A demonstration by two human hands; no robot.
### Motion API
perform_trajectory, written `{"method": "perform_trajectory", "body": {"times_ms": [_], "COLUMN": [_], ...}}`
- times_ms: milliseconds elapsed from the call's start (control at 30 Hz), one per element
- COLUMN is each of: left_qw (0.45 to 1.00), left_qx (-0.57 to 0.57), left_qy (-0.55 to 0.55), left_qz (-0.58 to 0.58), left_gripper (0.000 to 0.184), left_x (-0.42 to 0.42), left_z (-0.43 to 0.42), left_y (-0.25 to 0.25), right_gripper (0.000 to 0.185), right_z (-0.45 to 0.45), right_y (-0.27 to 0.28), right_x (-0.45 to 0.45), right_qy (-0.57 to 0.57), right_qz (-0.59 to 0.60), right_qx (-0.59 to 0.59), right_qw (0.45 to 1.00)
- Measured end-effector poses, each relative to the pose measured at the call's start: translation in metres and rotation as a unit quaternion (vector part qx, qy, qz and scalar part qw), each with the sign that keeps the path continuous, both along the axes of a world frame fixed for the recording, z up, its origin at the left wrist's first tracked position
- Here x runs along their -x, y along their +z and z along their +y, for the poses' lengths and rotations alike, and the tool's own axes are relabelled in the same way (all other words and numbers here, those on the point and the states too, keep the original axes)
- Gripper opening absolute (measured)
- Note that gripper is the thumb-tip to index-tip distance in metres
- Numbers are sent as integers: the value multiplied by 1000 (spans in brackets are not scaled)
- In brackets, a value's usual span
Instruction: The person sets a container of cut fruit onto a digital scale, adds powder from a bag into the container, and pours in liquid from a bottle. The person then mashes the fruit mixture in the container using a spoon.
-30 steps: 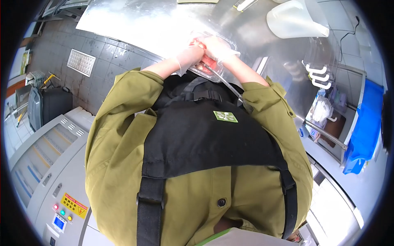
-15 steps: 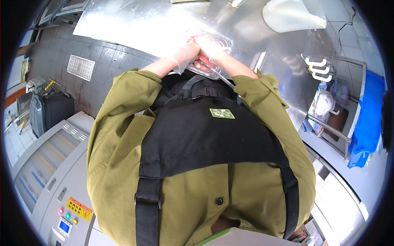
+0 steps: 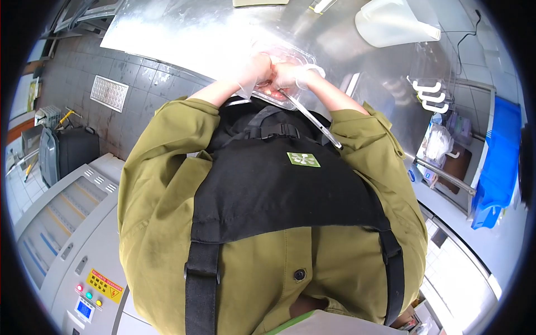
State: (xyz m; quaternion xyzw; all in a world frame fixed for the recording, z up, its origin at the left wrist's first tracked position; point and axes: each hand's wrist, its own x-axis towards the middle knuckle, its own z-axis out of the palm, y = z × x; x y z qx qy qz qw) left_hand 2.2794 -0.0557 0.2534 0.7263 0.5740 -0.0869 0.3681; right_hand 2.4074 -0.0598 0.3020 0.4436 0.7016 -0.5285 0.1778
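My left hand [image 3: 257, 68], in a clear glove, is curled and closed over a clear plastic container [image 3: 307, 56] near the table's front edge. What its fingers hold is hidden. My right hand [image 3: 287, 73], also gloved, meets it at the fingertips and is closed around a long, thin metal utensil [image 3: 314, 118]. The utensil's handle slants back toward my right sleeve; its working end is hidden by my hand. Reddish, wet-looking pieces [image 3: 273, 92], perhaps raw meat, show in the container below both hands.
The container rests on a shiny steel table [image 3: 184, 42]. A translucent plastic jug [image 3: 391, 23] stands at the far right, with white hooks [image 3: 430, 95] nearer me. A blue plastic bin [image 3: 502, 156] is off to the right, and a control cabinet [image 3: 72, 251] is at my lower left.
My right hand has shifted slightly to the right and turned, bringing the utensil's handle further out toward me. My left hand has moved slightly toward the right hand.
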Motion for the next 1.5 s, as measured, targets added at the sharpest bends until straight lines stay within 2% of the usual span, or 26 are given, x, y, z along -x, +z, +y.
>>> {"method": "perform_trajectory", "body": {"times_ms": [33,133,167,233,333,433,533,567,633,733,867,1033,1167,1333,1433,1500], "left_qw": [1000,1000,999,993,997,1000,996,991,992,990,986,979,973,980,980,983], "left_qx": [15,0,-28,-84,-43,4,-2,-14,3,9,17,27,56,-5,-20,-27], "left_qy": [-10,6,16,34,32,-12,-90,-134,-129,-129,-149,-181,-202,-184,-183,-170], "left_qz": [14,20,-14,-80,-57,7,-21,22,-4,-51,-78,-88,-97,-77,-81,-67], "left_gripper": [23,23,22,21,22,24,24,22,23,23,21,19,20,22,21,20], "left_x": [1,7,10,18,25,22,18,11,8,8,8,1,-1,-6,-4,-3], "left_z": [2,1,-3,-10,-11,-22,-29,-29,-27,-25,-25,-24,-23,-28,-29,-31], "left_y": [3,23,34,49,48,45,19,7,-7,-12,-22,-29,-18,-17,-18,-16], "right_gripper": [18,24,21,17,17,15,16,17,18,19,27,44,44,43,33,33], "right_z": [-2,-8,-10,-13,-12,-7,4,7,12,13,11,14,26,28,27,27], "right_y": [0,14,16,18,26,23,15,16,16,4,-4,-7,-32,-43,-44,-41], "right_x": [5,-5,-6,-9,-21,-33,-40,-39,-38,-42,-38,-35,-33,-31,-31,-33], "right_qy": [-25,-14,32,119,228,268,222,222,223,90,39,-36,-4,-3,-11,-10], "right_qz": [11,77,35,-49,-77,-31,36,25,3,115,138,202,218,204,246,265], "right_qx": [40,-84,-199,-416,-484,-476,-495,-489,-476,-464,-448,-367,-409,-420,-487,-510], "right_qw": [999,993,979,900,842,837,839,843,851,874,883,907,886,884,838,818]}}
